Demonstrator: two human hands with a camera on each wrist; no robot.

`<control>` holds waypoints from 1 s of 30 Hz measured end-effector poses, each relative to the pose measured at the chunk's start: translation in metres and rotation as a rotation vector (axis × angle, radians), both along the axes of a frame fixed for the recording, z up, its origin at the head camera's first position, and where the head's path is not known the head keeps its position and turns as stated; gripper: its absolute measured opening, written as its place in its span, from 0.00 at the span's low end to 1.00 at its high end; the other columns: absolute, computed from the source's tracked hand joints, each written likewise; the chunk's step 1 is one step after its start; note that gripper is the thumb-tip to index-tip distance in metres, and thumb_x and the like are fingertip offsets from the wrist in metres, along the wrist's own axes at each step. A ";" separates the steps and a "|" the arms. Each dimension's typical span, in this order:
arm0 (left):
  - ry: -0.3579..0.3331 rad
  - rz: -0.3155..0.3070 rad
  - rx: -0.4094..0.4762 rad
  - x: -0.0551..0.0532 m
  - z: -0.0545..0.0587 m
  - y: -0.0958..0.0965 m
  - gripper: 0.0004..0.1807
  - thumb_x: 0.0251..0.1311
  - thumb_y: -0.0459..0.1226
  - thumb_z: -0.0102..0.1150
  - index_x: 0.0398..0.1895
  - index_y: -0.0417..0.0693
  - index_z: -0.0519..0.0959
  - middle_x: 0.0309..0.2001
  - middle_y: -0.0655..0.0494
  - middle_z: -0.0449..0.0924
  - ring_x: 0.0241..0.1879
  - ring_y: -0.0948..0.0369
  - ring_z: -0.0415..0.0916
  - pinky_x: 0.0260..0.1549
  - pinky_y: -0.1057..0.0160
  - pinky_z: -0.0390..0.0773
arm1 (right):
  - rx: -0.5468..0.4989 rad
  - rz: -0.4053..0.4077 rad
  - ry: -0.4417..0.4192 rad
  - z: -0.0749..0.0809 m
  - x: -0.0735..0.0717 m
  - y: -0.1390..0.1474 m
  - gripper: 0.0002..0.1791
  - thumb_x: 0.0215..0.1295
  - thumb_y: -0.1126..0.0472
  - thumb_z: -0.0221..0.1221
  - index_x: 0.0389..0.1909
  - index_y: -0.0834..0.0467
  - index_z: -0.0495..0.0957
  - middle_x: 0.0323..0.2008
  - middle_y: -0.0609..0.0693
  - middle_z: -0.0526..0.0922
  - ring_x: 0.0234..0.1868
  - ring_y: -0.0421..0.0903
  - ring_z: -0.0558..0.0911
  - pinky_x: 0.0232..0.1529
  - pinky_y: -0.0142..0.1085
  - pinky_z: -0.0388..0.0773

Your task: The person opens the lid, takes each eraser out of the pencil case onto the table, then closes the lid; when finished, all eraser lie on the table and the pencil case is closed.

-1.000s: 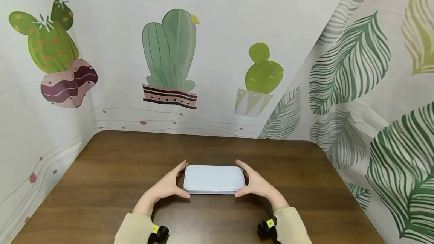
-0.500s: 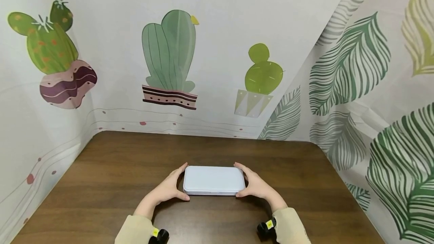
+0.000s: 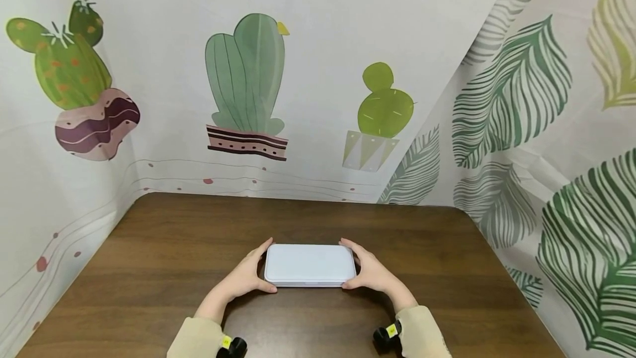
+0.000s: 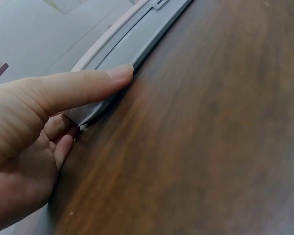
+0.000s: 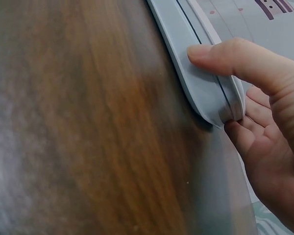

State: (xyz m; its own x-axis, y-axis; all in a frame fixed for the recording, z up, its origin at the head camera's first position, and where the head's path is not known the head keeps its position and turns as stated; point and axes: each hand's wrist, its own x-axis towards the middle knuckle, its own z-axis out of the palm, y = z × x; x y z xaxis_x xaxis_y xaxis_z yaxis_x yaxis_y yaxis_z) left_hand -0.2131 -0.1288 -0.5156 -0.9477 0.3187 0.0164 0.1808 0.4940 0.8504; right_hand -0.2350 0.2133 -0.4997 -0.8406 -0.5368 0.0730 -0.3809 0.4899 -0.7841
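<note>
On the brown table (image 3: pixel 164 247), the left hand (image 3: pixel 244 276) and right hand (image 3: pixel 371 273) grip opposite ends of a pale case (image 3: pixel 310 264).

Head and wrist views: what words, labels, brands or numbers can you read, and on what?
No text can be read.
Small rectangular yellow label on the left black wrist camera: too small to read.
Matching yellow label on the right black wrist camera: too small, too.
White rectangular case with rounded corners: no lettering visible.
</note>
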 end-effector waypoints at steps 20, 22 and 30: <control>0.036 0.023 -0.021 0.001 -0.001 0.001 0.65 0.31 0.38 0.84 0.76 0.39 0.54 0.71 0.32 0.59 0.65 0.38 0.65 0.64 0.41 0.67 | 0.010 -0.009 -0.021 0.003 -0.005 0.000 0.58 0.36 0.64 0.77 0.71 0.68 0.58 0.68 0.63 0.69 0.68 0.59 0.67 0.65 0.55 0.69; 0.036 0.024 -0.019 0.001 -0.001 0.000 0.65 0.31 0.37 0.84 0.76 0.39 0.54 0.71 0.32 0.59 0.65 0.38 0.65 0.64 0.41 0.67 | 0.009 -0.003 -0.024 0.003 -0.006 0.000 0.58 0.35 0.64 0.77 0.71 0.68 0.58 0.67 0.63 0.69 0.68 0.59 0.68 0.65 0.55 0.69; 0.042 0.030 -0.025 0.002 0.001 0.001 0.65 0.30 0.37 0.84 0.75 0.38 0.54 0.70 0.32 0.60 0.64 0.38 0.65 0.64 0.40 0.67 | 0.022 0.002 -0.028 0.006 -0.008 0.000 0.57 0.34 0.64 0.77 0.70 0.68 0.60 0.68 0.62 0.69 0.67 0.57 0.69 0.65 0.54 0.70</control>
